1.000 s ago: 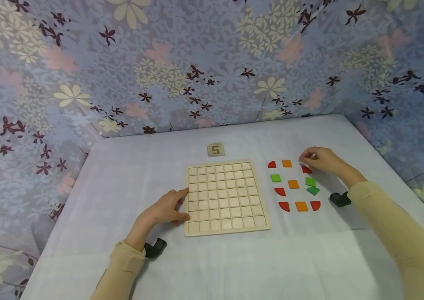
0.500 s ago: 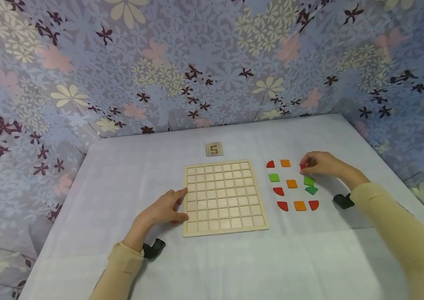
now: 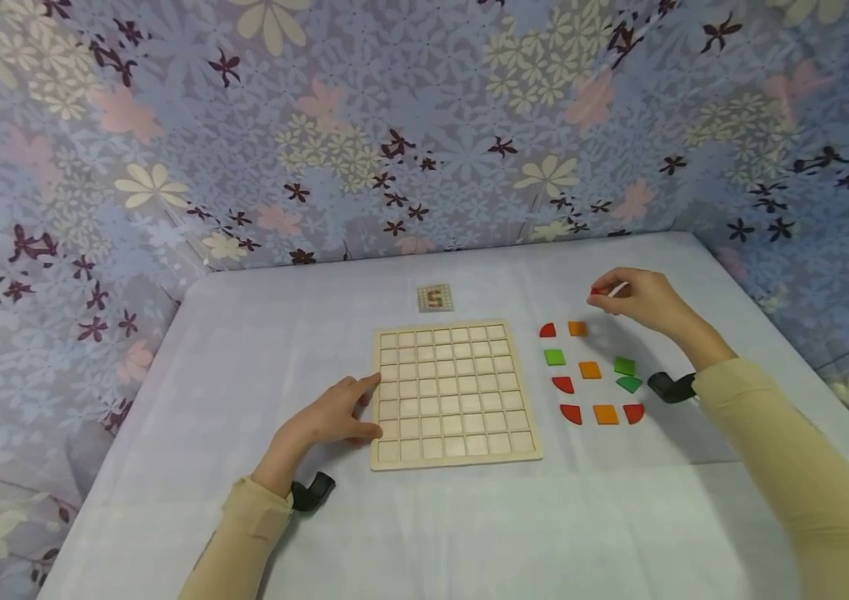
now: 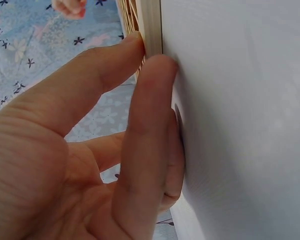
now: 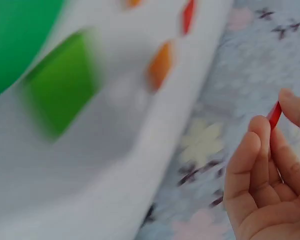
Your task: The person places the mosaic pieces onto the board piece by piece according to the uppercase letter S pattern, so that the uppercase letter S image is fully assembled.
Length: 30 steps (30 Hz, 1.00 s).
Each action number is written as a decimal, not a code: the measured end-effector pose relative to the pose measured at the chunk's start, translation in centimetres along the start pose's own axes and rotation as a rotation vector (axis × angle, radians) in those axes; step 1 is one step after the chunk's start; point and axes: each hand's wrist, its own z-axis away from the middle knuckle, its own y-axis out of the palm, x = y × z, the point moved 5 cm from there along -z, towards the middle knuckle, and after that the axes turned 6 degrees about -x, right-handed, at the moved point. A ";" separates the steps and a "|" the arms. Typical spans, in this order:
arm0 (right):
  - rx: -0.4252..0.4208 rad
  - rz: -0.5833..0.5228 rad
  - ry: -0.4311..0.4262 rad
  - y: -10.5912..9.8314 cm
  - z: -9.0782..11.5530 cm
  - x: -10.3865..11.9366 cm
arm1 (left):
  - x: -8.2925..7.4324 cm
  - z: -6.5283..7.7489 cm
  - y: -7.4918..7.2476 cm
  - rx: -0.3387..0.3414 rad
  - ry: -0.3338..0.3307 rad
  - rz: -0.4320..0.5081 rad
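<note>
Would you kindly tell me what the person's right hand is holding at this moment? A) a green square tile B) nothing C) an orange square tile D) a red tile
D: the right hand pinches a thin red tile between its fingertips, lifted above the table.

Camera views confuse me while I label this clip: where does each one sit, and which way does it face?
Head: worn on the head, looks down at the table; both hands and sleeves show.
Left wrist: sits behind the left hand, facing the wooden board edge that its fingers touch.
Right wrist: sits behind the right hand, which pinches a red piece.
Shared: the head view also shows that piece and board.
</note>
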 end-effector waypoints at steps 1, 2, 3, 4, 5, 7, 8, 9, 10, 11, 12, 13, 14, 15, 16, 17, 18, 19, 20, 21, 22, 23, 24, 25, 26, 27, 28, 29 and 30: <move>-0.011 -0.010 -0.007 0.0 -0.2 0.8 | 0.0 0.0 0.0 -0.001 -0.003 0.000; -0.015 -0.021 -0.013 0.1 -0.3 1.6 | 0.0 0.0 -0.1 -0.003 -0.006 0.001; -0.018 -0.028 -0.021 0.2 -0.5 2.4 | 0.0 -0.1 -0.1 -0.004 -0.010 -0.003; -0.020 -0.037 -0.033 0.5 -0.7 3.1 | 0.0 -0.1 -0.1 -0.005 -0.012 -0.003; -0.019 -0.051 -0.043 0.8 -0.9 3.8 | 0.0 -0.1 -0.1 -0.005 -0.017 0.003; -0.015 -0.074 -0.065 1.5 -1.2 5.0 | 0.0 -0.1 -0.2 -0.004 -0.022 0.007; -0.007 -0.090 -0.074 1.9 -1.4 5.6 | 0.0 -0.1 -0.2 -0.003 -0.023 0.012; 0.001 -0.104 -0.085 2.3 -1.5 6.1 | 0.0 -0.1 -0.2 -0.001 -0.025 0.016; 0.013 -0.118 -0.098 2.8 -1.6 6.7 | 0.0 -0.1 -0.2 0.001 -0.025 0.022; 0.024 -0.128 -0.112 3.2 -1.7 7.2 | 0.1 -0.1 -0.1 0.002 -0.025 0.026; 0.035 -0.135 -0.131 3.6 -1.7 7.8 | 0.1 -0.1 -0.1 0.004 -0.025 0.028; 0.048 -0.144 -0.150 4.0 -1.8 8.3 | 0.2 -0.1 -0.1 0.005 -0.025 0.032; 0.056 -0.144 -0.172 4.4 -1.8 8.8 | 0.2 -0.1 -0.1 0.004 -0.025 0.035; 0.063 -0.143 -0.192 4.9 -1.9 9.3 | 0.3 -0.1 -0.1 0.003 -0.026 0.037; 0.074 -0.145 -0.208 5.4 -2.0 9.7 | 0.3 -0.2 -0.1 0.004 -0.025 0.038; 0.085 -0.148 -0.219 5.9 -2.0 10.0 | 0.4 -0.2 -0.1 0.005 -0.025 0.037; 0.100 -0.150 -0.230 6.4 -2.0 10.4 | 0.4 -0.2 0.0 0.006 -0.025 0.036; 0.115 -0.155 -0.233 7.0 -2.1 10.7 | 0.4 -0.2 0.0 0.006 -0.024 0.031; 0.129 -0.159 -0.238 7.5 -2.1 11.0 | 0.4 -0.2 -0.1 0.005 -0.020 0.025; 0.146 -0.170 -0.239 8.0 -2.2 11.3 | 0.4 -0.2 -0.1 0.005 -0.017 0.019; 0.163 -0.177 -0.246 8.5 -2.2 11.6 | 0.4 -0.2 -0.1 0.004 -0.016 0.014; 0.175 -0.184 -0.260 8.9 -2.1 11.9 | 0.3 -0.2 -0.2 0.003 -0.015 0.010; 0.187 -0.191 -0.276 9.3 -2.1 12.1 | 0.3 -0.2 -0.2 0.003 -0.015 0.007; 0.197 -0.198 -0.292 9.7 -2.1 12.3 | 0.3 -0.2 -0.2 0.003 -0.014 0.005; 0.199 -0.199 -0.322 10.2 -2.0 12.6 | 0.3 -0.2 -0.3 0.002 -0.013 0.005; 0.210 -0.201 -0.339 10.6 -2.0 12.8 | 0.3 -0.2 -0.3 0.003 -0.014 0.005; 0.223 -0.198 -0.354 11.1 -2.0 13.0 | 0.3 -0.2 -0.2 0.004 -0.015 0.004; 0.237 -0.196 -0.367 11.5 -1.9 13.2 | 0.3 -0.2 -0.2 0.005 -0.016 0.002; 0.255 -0.186 -0.368 12.1 -1.9 13.3 | 0.3 -0.1 -0.2 0.005 -0.016 0.003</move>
